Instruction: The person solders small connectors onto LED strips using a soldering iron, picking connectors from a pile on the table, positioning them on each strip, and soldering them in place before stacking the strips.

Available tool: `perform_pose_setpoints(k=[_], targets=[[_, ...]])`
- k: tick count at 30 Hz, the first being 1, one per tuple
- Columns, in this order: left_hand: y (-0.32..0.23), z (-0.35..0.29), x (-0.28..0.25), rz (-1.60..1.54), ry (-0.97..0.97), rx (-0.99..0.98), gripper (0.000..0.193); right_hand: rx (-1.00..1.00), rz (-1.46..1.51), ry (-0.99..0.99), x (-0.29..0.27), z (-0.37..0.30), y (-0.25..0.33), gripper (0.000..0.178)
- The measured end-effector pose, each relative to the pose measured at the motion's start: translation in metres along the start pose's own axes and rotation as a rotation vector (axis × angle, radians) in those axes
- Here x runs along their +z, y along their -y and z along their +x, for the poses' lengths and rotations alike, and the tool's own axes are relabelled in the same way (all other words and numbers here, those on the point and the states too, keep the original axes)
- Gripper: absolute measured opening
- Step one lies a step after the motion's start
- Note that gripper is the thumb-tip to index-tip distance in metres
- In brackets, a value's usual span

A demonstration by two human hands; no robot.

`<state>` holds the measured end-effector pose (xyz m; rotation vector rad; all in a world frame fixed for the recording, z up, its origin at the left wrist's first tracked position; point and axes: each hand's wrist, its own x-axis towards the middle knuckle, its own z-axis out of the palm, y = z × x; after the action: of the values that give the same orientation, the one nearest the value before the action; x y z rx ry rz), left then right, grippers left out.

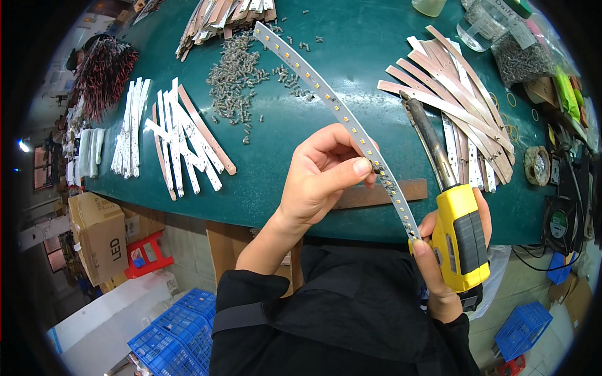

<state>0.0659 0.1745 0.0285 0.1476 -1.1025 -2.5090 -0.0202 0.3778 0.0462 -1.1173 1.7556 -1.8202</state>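
My left hand (326, 172) pinches a long narrow LED strip board (313, 83) between thumb and fingers, near some small dark parts on its face. The board slants from the upper left down to my right hand (439, 257), whose thumb and fingertips hold its lower end. That same hand is wrapped around a yellow and black soldering gun (456, 238), with its dark metal barrel pointing up and away. Below the board, a flat brown bar (401, 190) lies on the green table (295, 216), partly covered by my left hand and the board.
Loose strips (448, 97) are heaped at right; more strips (179, 141) lie at left. Small metallic parts (235, 78) are scattered at the far middle. A bag of small parts (520, 56) stands far right. Red-and-black wires (106, 72) hang at left; blue crates (175, 332) sit below.
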Motion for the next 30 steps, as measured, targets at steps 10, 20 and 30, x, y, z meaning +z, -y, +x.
perform_pose_setpoints(k=[10, 20, 30], targets=[[0.010, -0.004, 0.007, 0.031, -0.079, 0.094, 0.023, 0.180, 0.218, 0.021, 0.001, 0.002, 0.003, 0.087], [-0.003, -0.006, -0.005, 0.162, -0.126, 0.109, 0.018, 0.097, 0.105, 0.011, 0.007, -0.001, -0.008, 0.088], [0.007, -0.007, -0.029, 1.033, -0.228, -0.229, 0.014, 0.257, 0.358, -0.232, -0.011, -0.008, -0.004, 0.090]])
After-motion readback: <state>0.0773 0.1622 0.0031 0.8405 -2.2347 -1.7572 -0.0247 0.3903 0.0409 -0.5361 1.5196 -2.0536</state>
